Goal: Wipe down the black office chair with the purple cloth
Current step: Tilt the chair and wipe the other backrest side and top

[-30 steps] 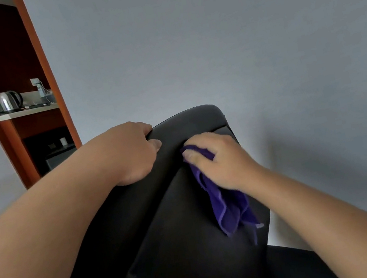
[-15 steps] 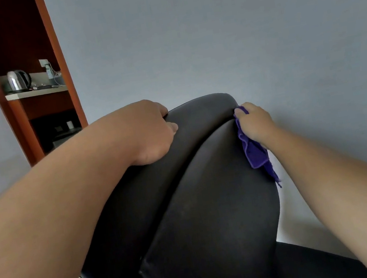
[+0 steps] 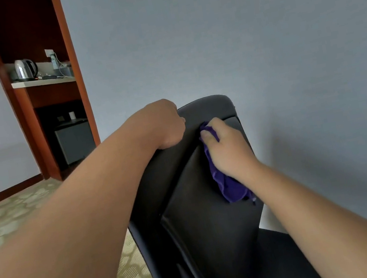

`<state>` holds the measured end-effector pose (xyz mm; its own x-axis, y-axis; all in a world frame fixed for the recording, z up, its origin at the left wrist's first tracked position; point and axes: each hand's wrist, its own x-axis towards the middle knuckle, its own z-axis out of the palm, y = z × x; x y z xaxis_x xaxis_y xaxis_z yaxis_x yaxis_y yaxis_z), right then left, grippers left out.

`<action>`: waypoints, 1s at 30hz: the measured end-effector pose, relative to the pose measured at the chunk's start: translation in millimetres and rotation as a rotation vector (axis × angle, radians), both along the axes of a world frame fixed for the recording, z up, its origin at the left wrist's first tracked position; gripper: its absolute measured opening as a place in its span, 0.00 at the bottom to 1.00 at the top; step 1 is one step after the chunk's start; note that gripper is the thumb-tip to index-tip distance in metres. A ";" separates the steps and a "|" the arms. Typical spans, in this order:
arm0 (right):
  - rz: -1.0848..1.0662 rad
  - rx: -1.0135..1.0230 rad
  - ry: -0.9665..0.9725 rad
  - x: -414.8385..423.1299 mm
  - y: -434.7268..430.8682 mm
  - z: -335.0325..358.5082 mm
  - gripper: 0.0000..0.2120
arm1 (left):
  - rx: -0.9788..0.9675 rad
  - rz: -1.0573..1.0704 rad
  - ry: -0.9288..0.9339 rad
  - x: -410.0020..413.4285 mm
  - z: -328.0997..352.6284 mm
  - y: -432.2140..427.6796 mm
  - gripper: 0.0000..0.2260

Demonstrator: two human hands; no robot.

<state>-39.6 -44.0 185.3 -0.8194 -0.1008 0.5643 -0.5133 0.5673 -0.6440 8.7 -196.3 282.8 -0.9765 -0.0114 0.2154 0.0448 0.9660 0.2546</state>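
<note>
The black office chair (image 3: 208,227) fills the lower middle, its padded backrest tilted toward me and part of the seat visible at the lower right. My left hand (image 3: 165,125) grips the top left edge of the backrest. My right hand (image 3: 225,146) presses the purple cloth (image 3: 229,187) against the upper front of the backrest, just below the headrest seam. The cloth hangs down below my palm.
A grey wall (image 3: 256,28) stands right behind the chair. At the left is a wooden alcove (image 3: 70,60) with a steel kettle (image 3: 24,68) on its shelf and a small grey fridge (image 3: 75,140) below. Patterned carpet (image 3: 4,224) covers the floor.
My right hand with the cloth has swept from the backrest's right edge back to its upper middle. The left hand kept its grip on the top. The view has shifted, showing more floor.
</note>
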 end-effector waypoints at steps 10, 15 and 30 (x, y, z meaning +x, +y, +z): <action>0.249 0.105 0.080 165.2 -30.7 -22.9 0.07 | 0.181 0.059 -0.033 33.1 8.1 11.7 0.16; 0.212 0.158 -0.004 184.1 -17.6 -14.9 0.05 | 0.341 0.132 -0.010 50.1 13.8 20.0 0.14; -0.047 -0.292 -0.112 259.2 -17.3 -12.9 0.13 | 0.237 -0.059 -0.105 140.8 19.0 43.0 0.20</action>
